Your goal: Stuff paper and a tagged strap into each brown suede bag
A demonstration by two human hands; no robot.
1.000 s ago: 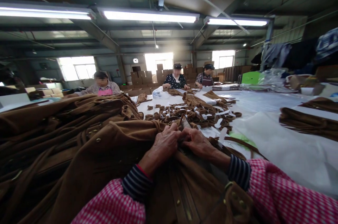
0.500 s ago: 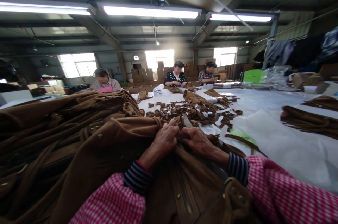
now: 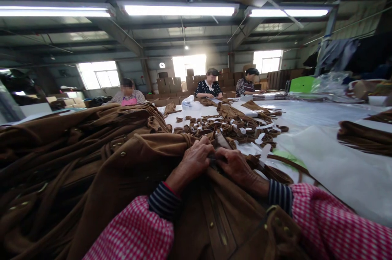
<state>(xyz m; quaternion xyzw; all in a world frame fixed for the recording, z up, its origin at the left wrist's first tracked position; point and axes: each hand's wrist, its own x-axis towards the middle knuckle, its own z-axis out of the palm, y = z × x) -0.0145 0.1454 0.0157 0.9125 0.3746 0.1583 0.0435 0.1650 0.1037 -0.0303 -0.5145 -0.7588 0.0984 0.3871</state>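
Observation:
A brown suede-like bag [image 3: 226, 211] with metal rivets and a zip-like strip on its front lies right before me. My left hand [image 3: 194, 160] is closed on its top edge, fingers bent and pressed together. Close beside it, my right hand [image 3: 240, 170] pinches the same edge, its thumb and fingers nearly meeting the left ones. What exactly lies between the fingertips is hidden. Just beyond the hands a flat dark brown strip [image 3: 222, 141] sticks up. To the left, a thick pile of similar brown bags [image 3: 92, 137] rises against the one I hold.
Many brown straps [image 3: 208, 126] with white tabs lie heaped beyond my hands. White sheeting [image 3: 321, 158] covers the table on the right, with folded brown pieces [image 3: 364, 137] on it. Co-workers sit across the table, one in a dotted top [image 3: 209, 88]. Cartons [image 3: 169, 85] stand behind.
The view has turned slightly left, so the whole scene sits a little further right. Both hands keep their hold on the bag, with barely any finger movement.

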